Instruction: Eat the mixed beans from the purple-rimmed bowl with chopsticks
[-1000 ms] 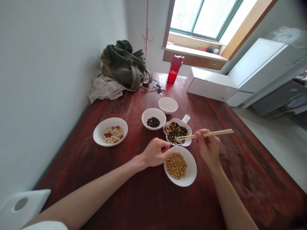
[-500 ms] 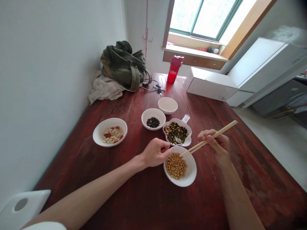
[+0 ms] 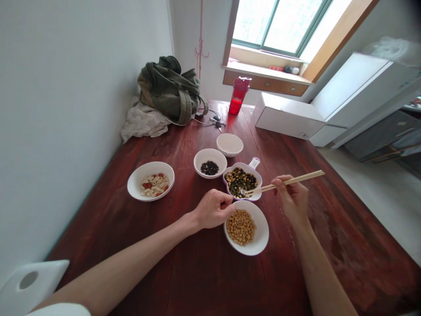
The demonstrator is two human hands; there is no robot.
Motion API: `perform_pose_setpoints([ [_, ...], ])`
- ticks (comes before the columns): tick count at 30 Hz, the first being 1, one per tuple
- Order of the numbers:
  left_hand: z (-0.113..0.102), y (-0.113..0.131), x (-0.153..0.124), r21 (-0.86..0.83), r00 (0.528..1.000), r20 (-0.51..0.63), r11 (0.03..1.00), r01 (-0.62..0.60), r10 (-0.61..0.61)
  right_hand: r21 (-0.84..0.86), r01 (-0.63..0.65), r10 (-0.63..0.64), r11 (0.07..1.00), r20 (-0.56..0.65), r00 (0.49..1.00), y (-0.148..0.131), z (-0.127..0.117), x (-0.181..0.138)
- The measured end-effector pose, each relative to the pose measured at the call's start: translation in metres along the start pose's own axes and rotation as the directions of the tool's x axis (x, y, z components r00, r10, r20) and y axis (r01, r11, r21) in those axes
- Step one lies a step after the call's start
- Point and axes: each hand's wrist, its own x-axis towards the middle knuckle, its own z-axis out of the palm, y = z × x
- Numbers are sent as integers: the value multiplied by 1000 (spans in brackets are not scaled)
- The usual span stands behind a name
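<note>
My right hand [image 3: 291,195] grips a pair of wooden chopsticks [image 3: 301,177], their tips down among the mixed beans [image 3: 240,180] in a flower-shaped white dish with a purple rim [image 3: 257,193]. Closed at the left rim of a white bowl [image 3: 261,235] is my left hand [image 3: 215,210], thumb over the edge. That bowl holds yellow soybeans [image 3: 241,227] and stands just in front of the dish. Behind and left, another white bowl [image 3: 201,160] contains black beans [image 3: 209,167].
Farther left stands a bowl [image 3: 134,182] of pale and reddish seeds. A white bowl [image 3: 229,144], keys [image 3: 217,124], a red shaker bottle [image 3: 239,95], a green bag [image 3: 167,90] and a white box [image 3: 289,115] are toward the back of the table. A wall runs along the left.
The chopsticks have moved from the soybean bowl up into the flower-shaped dish, my right hand shifting slightly away and left with them. My left hand stays at the bowl's rim.
</note>
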Motion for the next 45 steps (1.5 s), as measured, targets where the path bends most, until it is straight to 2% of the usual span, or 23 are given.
perform_pose_setpoints([
  [7,0,0,0,0,1000,-11,1000,-6,6,-77,40,-35,996,59,998,-3,6,-2],
  [33,0,0,0,12,1000,-2,1000,-11,11,-163,128,-117,978,75,990,-2,8,-5],
  [45,1,-2,0,8,1000,-2,1000,-15,15,-162,175,-160,971,103,982,-14,10,-5],
])
